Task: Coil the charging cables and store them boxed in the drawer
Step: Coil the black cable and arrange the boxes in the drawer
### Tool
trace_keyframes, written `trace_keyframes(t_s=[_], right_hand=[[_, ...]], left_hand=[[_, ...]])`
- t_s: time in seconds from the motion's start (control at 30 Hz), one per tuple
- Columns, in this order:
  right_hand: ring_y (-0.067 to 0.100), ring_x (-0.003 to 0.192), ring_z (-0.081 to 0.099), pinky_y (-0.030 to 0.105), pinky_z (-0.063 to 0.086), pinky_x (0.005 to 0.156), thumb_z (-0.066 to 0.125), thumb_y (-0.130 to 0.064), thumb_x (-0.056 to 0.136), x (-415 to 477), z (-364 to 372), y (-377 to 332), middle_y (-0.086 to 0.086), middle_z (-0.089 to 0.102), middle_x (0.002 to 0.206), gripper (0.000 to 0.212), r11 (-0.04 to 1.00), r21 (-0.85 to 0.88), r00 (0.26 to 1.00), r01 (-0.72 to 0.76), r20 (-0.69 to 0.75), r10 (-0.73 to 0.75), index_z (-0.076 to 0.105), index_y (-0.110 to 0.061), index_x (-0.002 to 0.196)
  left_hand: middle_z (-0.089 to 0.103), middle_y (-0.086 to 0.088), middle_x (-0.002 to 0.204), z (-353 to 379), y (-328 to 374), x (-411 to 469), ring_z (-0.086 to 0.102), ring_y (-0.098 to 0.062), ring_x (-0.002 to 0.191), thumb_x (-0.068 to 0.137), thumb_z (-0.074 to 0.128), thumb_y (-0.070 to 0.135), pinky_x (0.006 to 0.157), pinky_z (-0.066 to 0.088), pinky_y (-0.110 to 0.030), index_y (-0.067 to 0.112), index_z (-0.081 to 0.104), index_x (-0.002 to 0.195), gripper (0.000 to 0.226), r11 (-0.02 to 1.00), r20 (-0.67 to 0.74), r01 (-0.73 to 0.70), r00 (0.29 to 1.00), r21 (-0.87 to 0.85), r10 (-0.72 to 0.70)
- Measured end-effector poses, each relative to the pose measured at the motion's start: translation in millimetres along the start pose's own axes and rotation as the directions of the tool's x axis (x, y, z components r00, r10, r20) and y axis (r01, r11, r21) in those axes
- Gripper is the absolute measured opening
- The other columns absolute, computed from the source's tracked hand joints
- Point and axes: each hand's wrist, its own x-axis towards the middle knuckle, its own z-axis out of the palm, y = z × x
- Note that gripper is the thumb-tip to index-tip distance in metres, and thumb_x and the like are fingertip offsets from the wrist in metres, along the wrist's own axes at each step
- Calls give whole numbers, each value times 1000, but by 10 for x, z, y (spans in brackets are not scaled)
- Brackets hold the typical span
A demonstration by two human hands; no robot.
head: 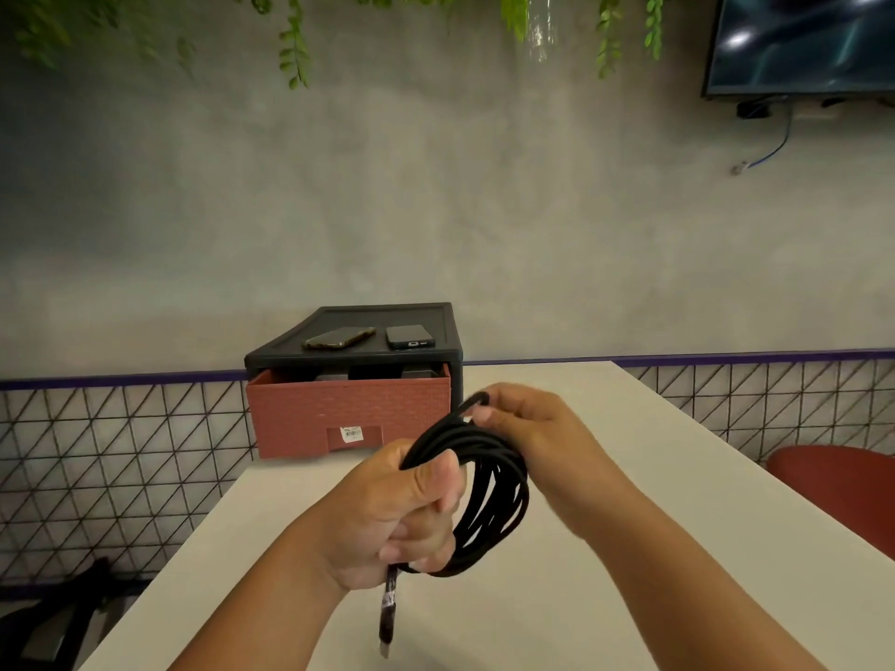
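A black charging cable [489,496] is wound into a coil of several loops above the white table [629,598]. My left hand [392,515] grips the coil at its left side, and one plug end [389,617] hangs below that fist. My right hand [528,428] pinches the cable's top loop near the coil's upper edge. Behind, a black drawer unit [353,353] holds a red-brown drawer [348,414] pulled partly out, with dark boxes just visible inside it.
Two phones [339,337] [409,336] lie on top of the drawer unit. A grey wall stands behind the table, with wire mesh fencing [121,452] at both sides. A red chair [842,491] sits at the right, a black one [53,617] at lower left.
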Motion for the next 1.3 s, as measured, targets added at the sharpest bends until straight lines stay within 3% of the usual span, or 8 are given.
trace_keyframes(t_s=[0.1,0.2,0.37,0.53,0.7,0.83,1.17,1.3], right_hand=[[15,75,60,28,47,75,45,-19,87,-96,16,52,7,63,80,25,946,307,978,-104,205,41,65,-5,91],[17,82,62,31,48,81,57,-31,77,-149,16,66,4,65,85,25,969,244,965,-35,259,-30,67,-13,92],[4,60,54,18,45,61,61,-8,87,-160,172,99,-13,59,61,21,999,-12,997,53,-55,-54,61,-24,74],[0,49,47,12,40,50,47,-2,91,-132,300,223,-13,59,59,24,997,73,952,-24,-304,45,61,-18,80],[10,51,42,24,38,56,46,-2,91,-86,341,340,-9,49,49,21,958,275,894,-83,-405,194,61,-13,81],[15,55,39,28,39,58,50,-5,92,-83,388,390,0,44,55,14,889,445,899,-107,-338,278,63,-6,88],[14,67,46,29,38,67,48,7,81,-91,309,432,-2,57,65,27,720,666,948,-194,-61,312,67,-13,76],[16,68,55,31,47,68,49,9,80,-103,273,439,4,58,77,28,788,546,935,-284,-24,353,68,-9,89]], left_hand=[[34,12,35,-25,11,-14,31,1,26,63,80,53,42,37,-15,18,58,57,41,1000,-50,-26,998,-12,25],[31,10,34,-18,27,-16,28,-1,25,55,84,53,40,36,-16,17,57,54,45,1000,-149,-26,989,-9,24],[25,6,36,67,1,70,25,-6,27,53,84,49,39,36,-21,12,51,58,50,999,-382,-46,923,15,48],[37,4,40,170,-88,183,36,-9,39,76,63,39,59,41,-27,16,56,69,25,939,-625,34,755,343,201],[51,2,50,236,-333,173,49,-10,52,74,57,45,72,43,-35,32,60,61,20,948,-690,-23,680,317,248],[48,7,50,205,-415,229,44,-8,43,86,56,32,60,50,-27,29,52,102,17,907,-740,-82,550,413,387],[58,2,71,178,-385,296,54,-13,55,87,60,23,46,45,-17,32,47,92,17,831,-735,-20,454,557,504],[60,6,75,172,-388,300,55,-14,60,86,61,26,46,42,-15,32,46,90,17,813,-727,20,461,582,509]])
